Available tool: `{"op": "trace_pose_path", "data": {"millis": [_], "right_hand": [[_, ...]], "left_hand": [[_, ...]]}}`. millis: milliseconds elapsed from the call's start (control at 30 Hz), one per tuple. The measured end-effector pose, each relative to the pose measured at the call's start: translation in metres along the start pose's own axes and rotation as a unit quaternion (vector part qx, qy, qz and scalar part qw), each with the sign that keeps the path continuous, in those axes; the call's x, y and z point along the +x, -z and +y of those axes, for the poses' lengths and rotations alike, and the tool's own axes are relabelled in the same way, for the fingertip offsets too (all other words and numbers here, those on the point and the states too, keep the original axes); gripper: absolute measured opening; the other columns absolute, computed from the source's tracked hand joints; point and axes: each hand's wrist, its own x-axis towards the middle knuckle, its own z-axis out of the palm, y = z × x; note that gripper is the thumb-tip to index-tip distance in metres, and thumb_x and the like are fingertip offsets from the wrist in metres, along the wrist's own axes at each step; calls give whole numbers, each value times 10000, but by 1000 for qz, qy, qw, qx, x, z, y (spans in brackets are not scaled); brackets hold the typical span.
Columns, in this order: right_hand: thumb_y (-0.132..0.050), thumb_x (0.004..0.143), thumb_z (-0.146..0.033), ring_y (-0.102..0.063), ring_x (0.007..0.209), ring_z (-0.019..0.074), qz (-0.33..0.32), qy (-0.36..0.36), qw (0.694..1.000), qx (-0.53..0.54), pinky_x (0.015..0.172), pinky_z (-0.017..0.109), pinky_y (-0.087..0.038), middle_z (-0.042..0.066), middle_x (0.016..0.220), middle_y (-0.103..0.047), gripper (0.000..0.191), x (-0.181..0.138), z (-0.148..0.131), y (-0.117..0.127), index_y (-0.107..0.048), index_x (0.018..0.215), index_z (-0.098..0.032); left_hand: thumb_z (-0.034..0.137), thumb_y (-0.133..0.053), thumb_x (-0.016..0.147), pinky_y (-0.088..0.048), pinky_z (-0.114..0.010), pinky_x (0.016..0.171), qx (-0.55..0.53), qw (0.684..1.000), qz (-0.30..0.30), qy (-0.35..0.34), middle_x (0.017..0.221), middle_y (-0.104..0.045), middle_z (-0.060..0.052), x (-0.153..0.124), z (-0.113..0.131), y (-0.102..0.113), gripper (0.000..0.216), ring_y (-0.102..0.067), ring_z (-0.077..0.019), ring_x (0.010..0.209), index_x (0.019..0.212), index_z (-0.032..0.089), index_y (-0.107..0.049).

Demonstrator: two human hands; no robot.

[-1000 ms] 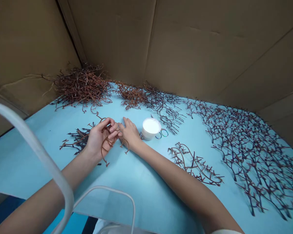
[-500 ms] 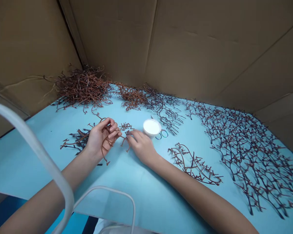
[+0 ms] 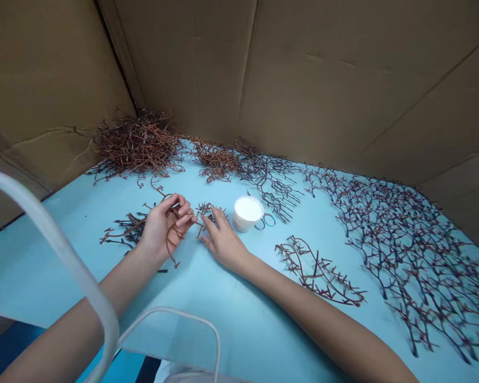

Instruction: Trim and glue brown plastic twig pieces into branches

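My left hand (image 3: 163, 226) is closed, palm up, around a thin brown branching twig (image 3: 174, 260); its curved ends stick out past the fingers and toward my right hand. Beside the twig's right tip is my right hand (image 3: 224, 239), fingers stretched and apart, with nothing visible in its grip. Short brown twig pieces (image 3: 203, 207) lie on the blue table just beyond its fingertips, partly hidden by them. A white cup (image 3: 248, 210) with white contents stands to the right of that hand. Scissors (image 3: 269, 220) lie behind the cup, only their handle loops showing.
Dark twigs (image 3: 131, 231) lie beside my left wrist. A tangled brown twig heap (image 3: 138, 143) fills the back left corner. Finished-looking branched twigs (image 3: 319, 271) lie right of my forearm, with a wide spread of dark twigs (image 3: 407, 250) beyond. Cardboard walls (image 3: 303, 80) enclose the back; a white tube (image 3: 56, 229) crosses the left foreground.
My right hand has spread its fingers and shifted slightly left and back from the small pieces, closer to the twig's tip. The left hand keeps its hold, nearly still.
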Motion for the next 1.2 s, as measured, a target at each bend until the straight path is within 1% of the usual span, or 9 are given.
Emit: {"op": "trace_pose_path", "data": {"millis": [233, 433, 600, 667, 800, 900, 1033, 1100, 1200], "right_hand": [[-309, 797, -143, -344, 1144, 215, 92, 28, 989, 109, 953, 382, -310, 167, 1168, -429, 337, 37, -11, 3, -446, 1099, -87], [-264, 590, 32, -346, 1153, 162, 161, 44, 967, 191, 989, 372, -268, 90, 1106, -475, 536, 47, -8, 16, -431, 1066, -150], [-295, 549, 30, -166, 1253, 168, 130, 15, 958, 255, 1032, 413, -139, 73, 1272, -346, 613, 58, -3, 22, -358, 1129, -159], [-293, 584, 20, -186, 1249, 165, 106, 0, 948, 299, 1029, 433, -127, 54, 1287, -342, 608, 60, -2, 23, -318, 1159, -179], [-254, 644, 8, -343, 1177, 133, 94, -9, 913, 396, 1014, 427, -194, 28, 1252, -400, 609, 60, 0, 22, -234, 1208, -222], [-251, 607, 27, -325, 1189, 118, 112, -17, 887, 448, 1007, 371, -239, 50, 1299, -336, 642, 61, 0, 21, -223, 1211, -189], [-260, 621, 14, -253, 1227, 124, 123, -53, 867, 480, 984, 371, -273, 48, 1359, -213, 608, 59, -4, 24, -252, 1191, -196], [-268, 666, -14, -273, 1218, 131, 127, -46, 866, 481, 958, 367, -314, 57, 1349, -233, 542, 53, -12, 26, -284, 1175, -199], [-267, 723, -48, -372, 1154, 125, 112, 7, 899, 423, 930, 352, -354, 56, 1247, -399, 420, 34, -29, 34, -408, 1082, -215]], "left_hand": [[128, -202, 838, -473, -192, 467, 1, 1000, -20, 3, 429, -374, 52, 2, -3, 3, 388, -316, -24, 292, 534, 133, -442], [127, -209, 836, -475, -195, 490, -6, 1000, -14, 1, 421, -368, 51, 0, 0, 0, 388, -312, -24, 300, 519, 133, -434], [133, -226, 833, -464, -188, 478, -6, 1000, 4, -5, 407, -356, 53, 2, 1, 0, 386, -320, -26, 299, 507, 133, -434], [138, -235, 830, -461, -186, 478, -9, 1000, 1, -6, 408, -352, 55, 3, 1, 2, 378, -324, -27, 300, 510, 136, -436], [140, -230, 830, -456, -184, 470, -11, 1000, 1, -4, 418, -362, 56, 4, 3, 2, 375, -308, -19, 287, 519, 136, -441], [138, -230, 828, -450, -180, 463, -7, 1000, 8, -5, 413, -352, 57, 2, 4, 1, 376, -307, -21, 287, 509, 137, -429], [139, -245, 824, -444, -172, 471, -6, 1000, -3, -16, 425, -341, 63, 3, 7, 3, 338, -311, -23, 303, 532, 145, -415], [150, -266, 821, -449, -173, 487, 3, 999, -8, -36, 445, -368, 64, 6, 11, 8, 295, -317, -20, 307, 573, 149, -427], [160, -303, 808, -457, -181, 497, 40, 994, -17, -97, 494, -439, 53, 10, 23, 20, 213, -367, -25, 330, 662, 162, -458]]}}
